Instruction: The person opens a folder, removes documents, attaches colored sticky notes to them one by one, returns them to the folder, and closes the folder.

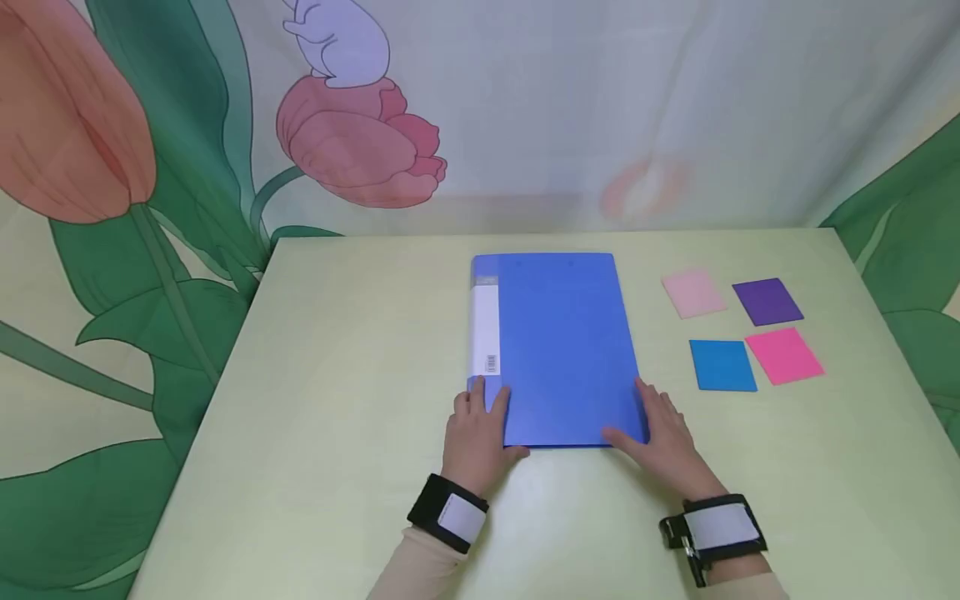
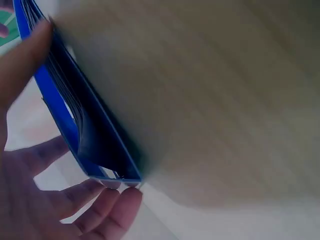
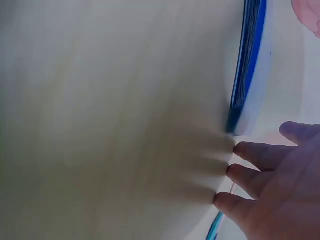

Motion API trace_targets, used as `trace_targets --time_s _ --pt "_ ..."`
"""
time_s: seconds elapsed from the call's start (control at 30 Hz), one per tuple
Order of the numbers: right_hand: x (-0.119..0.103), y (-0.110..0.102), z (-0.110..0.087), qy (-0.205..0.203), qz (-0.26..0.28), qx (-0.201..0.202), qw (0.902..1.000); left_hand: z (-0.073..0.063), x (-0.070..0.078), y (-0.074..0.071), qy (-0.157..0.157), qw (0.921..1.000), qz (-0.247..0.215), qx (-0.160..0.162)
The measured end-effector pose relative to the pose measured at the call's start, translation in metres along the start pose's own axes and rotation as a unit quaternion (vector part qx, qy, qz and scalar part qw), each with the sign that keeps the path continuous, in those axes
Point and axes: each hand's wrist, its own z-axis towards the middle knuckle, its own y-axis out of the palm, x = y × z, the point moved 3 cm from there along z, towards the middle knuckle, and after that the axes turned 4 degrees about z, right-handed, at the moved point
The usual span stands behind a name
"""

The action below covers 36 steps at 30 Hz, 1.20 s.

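While the blue folder (image 1: 566, 350) lies flat on the worktop (image 1: 300, 467) between the hands, the left hand (image 1: 476, 437) touches the corner closest to it, its fingers along the spine (image 1: 486, 333) and its thumb by the edge facing the wrists; the right hand (image 1: 667, 442) rests at its own nearest corner, thumb over the cover. Neither is clenched: both look relaxed, touching the folder without a firm grasp. It is probably fairly light, its plastic covers stiff yet bendable and smooth enough to slip under dry fingertips. The spine, just by the left fingers, seems the firmest part and should bear a hold best. The thin sheets (image 2: 75, 102) showing at the edge beside the left thumb look softer and could fan or crease, so a hold near the right hand should pinch both covers together.
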Motion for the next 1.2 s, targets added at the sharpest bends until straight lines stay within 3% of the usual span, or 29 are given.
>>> trace_targets --time_s 0.17,0.37,0.57,0.73,0.83,0.93,1.03,1.2 --pt "0.003 0.001 0.0 0.022 0.026 -0.001 0.9994 -0.002 -0.001 -0.005 0.015 0.9998 -0.012 -0.006" --pt "0.0 -0.002 -0.007 0.053 0.072 -0.019 0.9958 -0.013 -0.013 -0.018 0.04 0.995 -0.082 -0.041" --pt "-0.008 -0.006 -0.012 -0.03 0.114 -0.041 0.9922 -0.018 -0.028 -0.026 0.061 0.9896 -0.115 -0.061" --pt "-0.003 -0.013 -0.017 -0.103 0.169 -0.064 0.9781 -0.022 -0.035 -0.026 0.052 0.9858 -0.143 -0.071" --pt "0.003 -0.016 -0.019 -0.113 0.189 -0.078 0.9724 -0.025 -0.038 -0.027 0.046 0.9837 -0.16 -0.068" --pt "0.007 -0.013 -0.018 -0.083 0.162 -0.093 0.9789 -0.029 -0.043 -0.029 0.043 0.9826 -0.171 -0.058" --pt "0.007 -0.008 -0.016 -0.06 0.107 -0.095 0.9879 -0.033 -0.049 -0.031 0.022 0.9754 -0.211 -0.058" --pt "0.001 -0.003 -0.017 -0.054 0.029 -0.075 0.9953 -0.038 -0.058 -0.032 -0.028 0.9475 -0.311 -0.067"
